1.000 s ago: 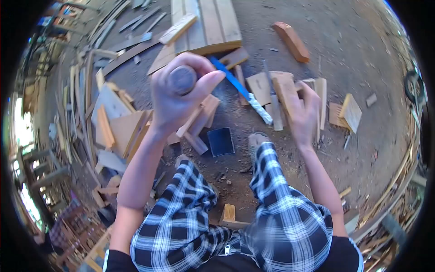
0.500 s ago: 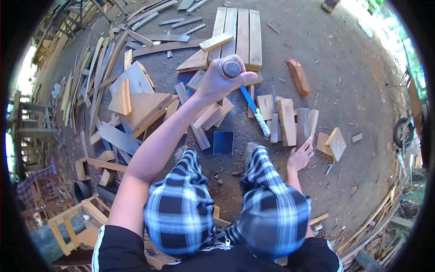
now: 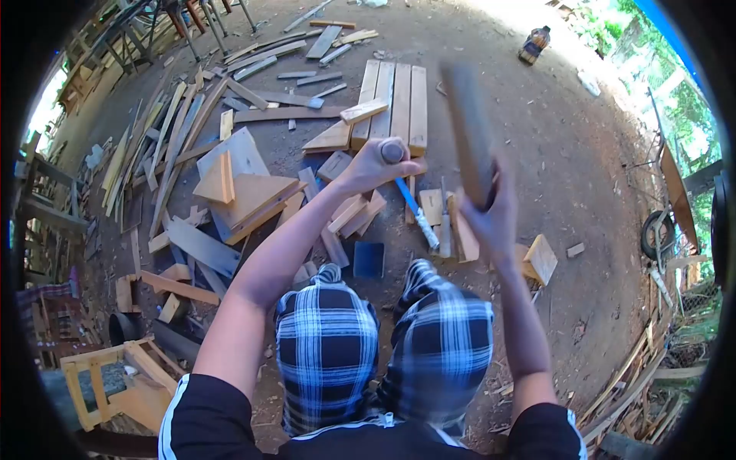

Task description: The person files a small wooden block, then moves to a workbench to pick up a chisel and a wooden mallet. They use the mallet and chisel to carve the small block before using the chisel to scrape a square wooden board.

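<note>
My left hand (image 3: 369, 167) is wrapped round an upright handle (image 3: 393, 150) with a round end. The rest of that tool is hidden below the fist. Raised on the right, my right hand (image 3: 493, 218) grips the lower end of a long wooden block (image 3: 469, 130), blurred by motion. A blue tool with a white-wrapped handle (image 3: 427, 230) lies on the ground beneath, its far end hidden by my left hand. Beside it are a narrow chisel-like tool (image 3: 445, 226) and a pale wooden block (image 3: 465, 234). A dark square piece (image 3: 369, 260) sits in front of my feet.
A slatted stack of boards (image 3: 399, 107) stands ahead. Offcuts and planks (image 3: 184, 146) crowd the left, with a wooden frame (image 3: 96, 383) lower left. A small wooden piece (image 3: 540, 259) lies right. Farther off are a bottle-shaped object (image 3: 534, 44) and a tyre (image 3: 657, 234).
My right hand has picked up a wooden block from the row on the ground and lifted it upward. My left hand keeps its grip on the handle. The camera view has tilted up.
</note>
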Demonstrator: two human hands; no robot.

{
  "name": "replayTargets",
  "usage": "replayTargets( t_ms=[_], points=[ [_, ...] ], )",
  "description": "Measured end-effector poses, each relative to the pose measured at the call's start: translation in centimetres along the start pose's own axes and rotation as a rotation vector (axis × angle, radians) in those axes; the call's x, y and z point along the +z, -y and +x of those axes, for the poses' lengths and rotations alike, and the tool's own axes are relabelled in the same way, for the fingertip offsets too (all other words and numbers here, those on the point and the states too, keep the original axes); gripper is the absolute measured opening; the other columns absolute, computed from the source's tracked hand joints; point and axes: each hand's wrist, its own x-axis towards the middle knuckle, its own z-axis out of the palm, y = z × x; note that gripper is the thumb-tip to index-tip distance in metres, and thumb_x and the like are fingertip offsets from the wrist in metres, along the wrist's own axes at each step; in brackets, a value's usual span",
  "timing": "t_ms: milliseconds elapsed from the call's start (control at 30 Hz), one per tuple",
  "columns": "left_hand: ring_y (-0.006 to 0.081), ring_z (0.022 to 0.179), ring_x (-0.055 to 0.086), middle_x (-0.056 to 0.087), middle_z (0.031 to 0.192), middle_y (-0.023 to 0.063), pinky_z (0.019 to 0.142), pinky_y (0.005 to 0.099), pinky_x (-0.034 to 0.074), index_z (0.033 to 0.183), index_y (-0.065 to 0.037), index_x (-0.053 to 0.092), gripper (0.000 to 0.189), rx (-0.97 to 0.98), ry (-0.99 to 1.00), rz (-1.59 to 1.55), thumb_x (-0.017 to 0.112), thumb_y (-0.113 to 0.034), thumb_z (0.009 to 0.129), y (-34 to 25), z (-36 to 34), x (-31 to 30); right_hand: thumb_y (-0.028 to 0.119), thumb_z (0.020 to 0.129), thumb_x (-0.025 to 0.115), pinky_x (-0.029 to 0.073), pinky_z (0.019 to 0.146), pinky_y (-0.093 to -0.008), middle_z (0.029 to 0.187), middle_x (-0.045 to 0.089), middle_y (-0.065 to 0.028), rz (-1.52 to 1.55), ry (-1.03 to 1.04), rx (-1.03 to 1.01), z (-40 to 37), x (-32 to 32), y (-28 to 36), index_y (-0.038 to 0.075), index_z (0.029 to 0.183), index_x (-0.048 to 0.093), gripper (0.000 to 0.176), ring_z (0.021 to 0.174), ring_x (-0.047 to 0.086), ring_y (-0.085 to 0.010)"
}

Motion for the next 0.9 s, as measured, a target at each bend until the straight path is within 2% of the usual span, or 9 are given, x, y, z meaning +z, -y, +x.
replayTargets(
  t_ms=[100, 200, 233, 300, 367, 500, 700, 833, 900],
  points=[
    [0.0036, 0.069, 0.051, 0.06, 0.075, -0.0051, 0.063, 0.0216, 0.043, 0.083, -0.007, 0.066, 0.024, -0.075, 0.016, -0.055, 0.08, -0.026, 0.082, -0.8, 0.0, 0.0, 0.009, 0.071, 0.072, 0.051, 0.091, -0.0404, 0.119, 0.058, -0.0202, 0.131, -0.154, -0.115, 3.2, 0.5, 6.0, 0.004, 0.145, 0.035, 0.082, 0.106, 0.063, -0.0326],
    [0.0054, 0.073, 0.058, 0.065, 0.079, -0.0026, 0.067, 0.0229, 0.049, 0.089, -0.005, 0.068, 0.018, 0.011, -0.078, -0.009, 0.078, -0.019, 0.083, 1.3, 0.2, 0.4, 0.018, 0.068, 0.077, 0.057, 0.066, -0.0455, 0.087, 0.059, -0.0143, -0.281, 0.105, -0.39, 2.5, 3.0, 3.0, 0.016, 0.147, 0.038, 0.088, 0.071, 0.067, -0.0335],
    [0.0055, 0.071, 0.058, 0.066, 0.079, -0.002, 0.066, 0.0227, 0.05, 0.089, -0.004, 0.069, 0.017, 0.116, -0.2, 0.027, 0.078, -0.018, 0.084, 1.2, -0.1, 1.0, 0.021, 0.067, 0.077, 0.058, 0.069, -0.0447, 0.087, 0.059, -0.0143, -0.398, 0.343, -0.266, 1.9, 3.1, 3.1, 0.018, 0.147, 0.04, 0.088, 0.073, 0.067, -0.0326],
    [0.0054, 0.072, 0.058, 0.066, 0.079, -0.0025, 0.067, 0.0225, 0.05, 0.089, -0.004, 0.069, 0.016, -0.046, -0.217, -0.136, 0.077, -0.017, 0.084, 1.3, -0.1, 1.0, 0.018, 0.068, 0.076, 0.057, 0.071, -0.0426, 0.09, 0.06, -0.0145, -0.285, 0.311, -0.286, 2.5, 2.6, 2.9, 0.018, 0.146, 0.041, 0.086, 0.074, 0.067, -0.0324],
    [0.0048, 0.072, 0.057, 0.065, 0.078, -0.0036, 0.065, 0.0221, 0.049, 0.087, -0.004, 0.069, 0.015, 0.022, -0.003, -0.185, 0.077, -0.016, 0.084, 2.0, 0.0, 0.3, 0.015, 0.07, 0.073, 0.056, 0.075, -0.0405, 0.096, 0.063, -0.0137, -0.082, 0.074, -0.381, 3.5, 2.2, 3.8, 0.018, 0.146, 0.042, 0.082, 0.08, 0.067, -0.0317],
    [0.0042, 0.072, 0.059, 0.065, 0.08, -0.0016, 0.065, 0.0197, 0.049, 0.095, -0.006, 0.069, 0.016, -0.035, -0.037, -0.043, 0.075, -0.018, 0.087, 1.8, -0.1, -1.1, 0.014, 0.072, 0.072, 0.055, 0.082, -0.0385, 0.106, 0.064, -0.0138, 0.033, -0.167, -0.372, 4.2, 2.5, 4.4, 0.017, 0.146, 0.041, 0.08, 0.094, 0.066, -0.0283],
    [0.0053, 0.061, 0.059, 0.065, 0.077, -0.0008, 0.056, 0.0199, 0.048, 0.096, -0.005, 0.07, 0.013, -0.108, -0.242, -0.085, 0.072, -0.015, 0.088, 1.7, -0.9, -3.0, 0.015, 0.074, 0.073, 0.053, 0.087, -0.0427, 0.114, 0.061, -0.0153, -0.087, 0.234, 0.062, -1.7, 5.3, -7.2, 0.018, 0.149, 0.035, 0.084, 0.102, 0.064, -0.0337],
    [0.0054, 0.069, 0.06, 0.066, 0.079, 0.0008, 0.065, 0.0201, 0.05, 0.098, -0.003, 0.071, 0.016, -0.027, -0.262, -0.239, 0.073, -0.017, 0.088, 1.3, -0.3, -4.3, 0.023, 0.075, 0.074, 0.046, 0.099, -0.0457, 0.128, 0.053, -0.0168, -0.491, 0.64, 0.286, -4.2, 4.2, -15.9, 0.018, 0.151, 0.032, 0.087, 0.119, 0.054, -0.0372],
    [0.0064, 0.07, 0.061, 0.065, 0.078, 0.0006, 0.068, 0.0211, 0.051, 0.098, -0.003, 0.071, 0.017, -0.018, -0.198, -0.181, 0.072, -0.017, 0.089, 0.1, 0.9, -3.5, 0.029, 0.075, 0.077, 0.035, 0.108, -0.047, 0.134, 0.047, -0.018, -0.367, 0.562, -0.003, -1.5, 5.0, -13.6, 0.017, 0.152, 0.029, 0.091, 0.129, 0.042, -0.0382]
  ],
)
